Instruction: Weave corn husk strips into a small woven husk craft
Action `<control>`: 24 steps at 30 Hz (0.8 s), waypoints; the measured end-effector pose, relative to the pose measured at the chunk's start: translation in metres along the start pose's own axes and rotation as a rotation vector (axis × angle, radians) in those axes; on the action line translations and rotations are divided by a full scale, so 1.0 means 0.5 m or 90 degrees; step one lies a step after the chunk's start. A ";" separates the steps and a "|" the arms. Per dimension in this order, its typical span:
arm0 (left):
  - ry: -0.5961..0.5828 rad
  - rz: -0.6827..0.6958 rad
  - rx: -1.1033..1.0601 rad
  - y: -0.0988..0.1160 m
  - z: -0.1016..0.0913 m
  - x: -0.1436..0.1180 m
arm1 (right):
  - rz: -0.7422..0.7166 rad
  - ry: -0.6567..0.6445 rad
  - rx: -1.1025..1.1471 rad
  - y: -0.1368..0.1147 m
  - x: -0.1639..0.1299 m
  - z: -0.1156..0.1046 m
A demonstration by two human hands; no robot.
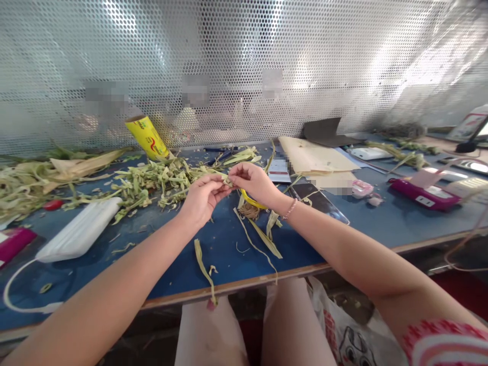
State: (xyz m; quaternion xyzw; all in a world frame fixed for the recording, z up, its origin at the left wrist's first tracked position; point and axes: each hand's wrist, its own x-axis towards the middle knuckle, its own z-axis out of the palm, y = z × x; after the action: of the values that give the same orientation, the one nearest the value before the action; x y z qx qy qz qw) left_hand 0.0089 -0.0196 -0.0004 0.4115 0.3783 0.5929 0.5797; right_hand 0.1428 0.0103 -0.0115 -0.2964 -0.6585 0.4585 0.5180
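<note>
Where a perforated metal screen (244, 66) backs it, the blue counter (229, 249) carries a heap of green leaf scraps (152, 183), a yellow roll (147, 136), a white face mask (78, 235) at the left and a magenta device (425, 193) at the right. Both forearms reach in over the near edge. At the middle, the left hand (202, 198) and right hand (253, 183) meet, fingers pinched on a thin leaf strip (227, 179); it seems to trail from the heap.
</note>
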 end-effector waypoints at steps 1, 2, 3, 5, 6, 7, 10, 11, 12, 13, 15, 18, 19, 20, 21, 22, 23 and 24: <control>-0.007 0.008 0.006 -0.001 0.000 0.000 | -0.001 0.002 0.005 0.001 0.000 0.000; -0.012 0.018 0.013 -0.002 -0.001 0.001 | -0.001 0.004 0.010 0.001 0.000 0.000; -0.016 0.026 0.018 -0.003 -0.001 0.002 | -0.001 0.005 0.014 0.001 0.000 0.000; -0.019 0.037 0.028 -0.004 -0.003 0.002 | -0.001 0.011 0.022 0.001 0.001 0.000; -0.020 0.042 0.034 -0.004 -0.004 0.003 | -0.002 0.014 0.025 0.001 0.001 0.000; -0.021 0.047 0.040 -0.004 -0.004 0.003 | -0.003 0.015 0.027 0.001 0.001 0.000; -0.021 0.063 0.060 -0.004 -0.005 0.002 | -0.012 0.019 0.024 0.003 0.001 -0.001; -0.019 0.067 0.066 -0.004 -0.005 0.001 | -0.018 0.022 0.017 0.003 0.001 -0.001; -0.017 0.069 0.073 -0.004 -0.005 0.001 | -0.027 0.029 0.002 0.003 -0.001 0.000; -0.016 0.069 0.080 -0.003 -0.005 0.000 | -0.038 0.037 -0.019 0.003 -0.002 0.000; -0.016 0.068 0.088 -0.002 -0.005 -0.001 | -0.058 0.054 -0.066 0.002 -0.005 0.000; -0.014 0.072 0.086 -0.001 -0.004 -0.001 | -0.072 0.055 -0.099 0.000 -0.009 0.001; -0.013 0.072 0.083 0.000 -0.004 -0.001 | -0.074 0.051 -0.097 0.000 -0.009 0.001; -0.013 0.070 0.081 0.000 -0.004 -0.002 | -0.075 0.046 -0.091 0.000 -0.010 0.001; -0.015 0.068 0.080 0.001 -0.003 -0.002 | -0.077 0.040 -0.085 0.001 -0.009 0.001; -0.016 0.067 0.079 0.001 -0.003 -0.003 | -0.079 0.036 -0.079 0.001 -0.009 0.001; -0.014 0.066 0.080 0.002 -0.002 -0.003 | -0.081 0.031 -0.073 0.001 -0.009 0.002; -0.010 0.065 0.082 0.002 -0.001 -0.004 | -0.083 0.027 -0.067 0.002 -0.009 0.002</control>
State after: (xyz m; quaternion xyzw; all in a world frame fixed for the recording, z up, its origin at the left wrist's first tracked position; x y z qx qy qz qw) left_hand 0.0079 -0.0217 0.0002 0.4710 0.3896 0.5933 0.5238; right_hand 0.1428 0.0066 -0.0142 -0.2896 -0.6883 0.3823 0.5442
